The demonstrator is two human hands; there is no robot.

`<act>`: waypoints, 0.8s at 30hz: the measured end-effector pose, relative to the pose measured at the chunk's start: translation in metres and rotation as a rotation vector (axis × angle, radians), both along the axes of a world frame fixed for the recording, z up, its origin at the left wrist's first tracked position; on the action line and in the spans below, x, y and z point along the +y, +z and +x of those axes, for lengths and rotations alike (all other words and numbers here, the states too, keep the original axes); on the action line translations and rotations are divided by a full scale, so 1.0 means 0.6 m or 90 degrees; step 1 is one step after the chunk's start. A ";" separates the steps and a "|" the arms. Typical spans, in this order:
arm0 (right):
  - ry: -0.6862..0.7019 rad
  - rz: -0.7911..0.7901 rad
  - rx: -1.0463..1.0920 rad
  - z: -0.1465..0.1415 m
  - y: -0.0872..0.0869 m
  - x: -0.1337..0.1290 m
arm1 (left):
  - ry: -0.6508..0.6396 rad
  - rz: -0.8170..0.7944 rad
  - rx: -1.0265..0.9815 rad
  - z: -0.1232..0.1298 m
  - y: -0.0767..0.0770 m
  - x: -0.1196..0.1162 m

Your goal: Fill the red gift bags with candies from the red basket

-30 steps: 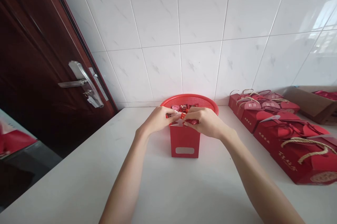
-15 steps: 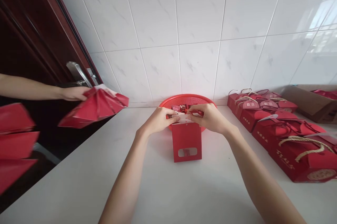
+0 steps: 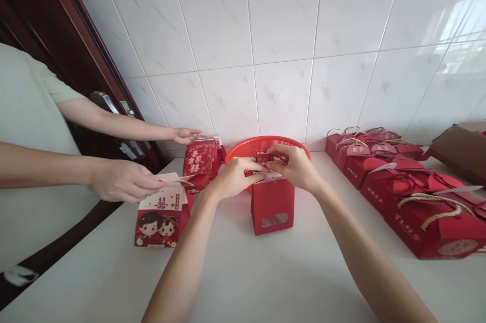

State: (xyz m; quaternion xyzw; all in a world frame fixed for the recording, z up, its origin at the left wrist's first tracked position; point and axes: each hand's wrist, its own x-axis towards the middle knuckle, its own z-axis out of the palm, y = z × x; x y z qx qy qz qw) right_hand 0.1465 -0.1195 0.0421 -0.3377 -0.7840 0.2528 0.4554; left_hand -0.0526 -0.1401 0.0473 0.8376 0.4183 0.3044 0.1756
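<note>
In the head view, a red paper gift bag (image 3: pixel 272 201) stands upright on the white table, a small clear window low on its front. My left hand (image 3: pixel 236 177) pinches the left side of its pale top edge. At the right side, my right hand (image 3: pixel 295 167) is closed over the same top, thumb and fingertips close to those of my left hand. Whether something thin and red is also between the right fingers is hard to make out. Just behind the bag sits a red plastic basket (image 3: pixel 239 150), its contents mostly hidden by my hands.
On the left, a co-worker's hand (image 3: pixel 127 181) grips a printed gift bag (image 3: pixel 161 219); their other hand (image 3: pixel 186 134) touches another red bag (image 3: pixel 198 158). Rows of red gift boxes (image 3: pixel 402 211) line the right, near a cardboard box (image 3: pixel 459 148). A tiled wall (image 3: pixel 281 95) rises behind.
The co-worker has reached in and brought the red bags from beside the door onto the table's left side. My hands have drawn closer together over the bag's top, and the bag has turned slightly.
</note>
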 end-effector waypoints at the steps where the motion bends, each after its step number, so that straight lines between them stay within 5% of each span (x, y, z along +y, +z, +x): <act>1: -0.029 0.006 0.023 0.000 0.002 0.000 | 0.006 0.005 -0.009 0.001 -0.001 0.002; 4: -0.089 0.005 0.121 0.009 0.013 -0.003 | 0.025 0.002 -0.041 0.003 -0.003 0.009; 8: -0.020 -0.064 0.193 0.033 0.033 -0.015 | 0.015 0.001 -0.076 0.009 -0.010 0.017; 12: 0.045 -0.075 0.123 0.047 0.039 -0.019 | 0.012 -0.033 -0.050 0.016 -0.012 0.015; 24: 0.054 -0.022 -0.134 0.039 0.025 -0.007 | -0.026 -0.169 -0.017 0.006 -0.002 0.010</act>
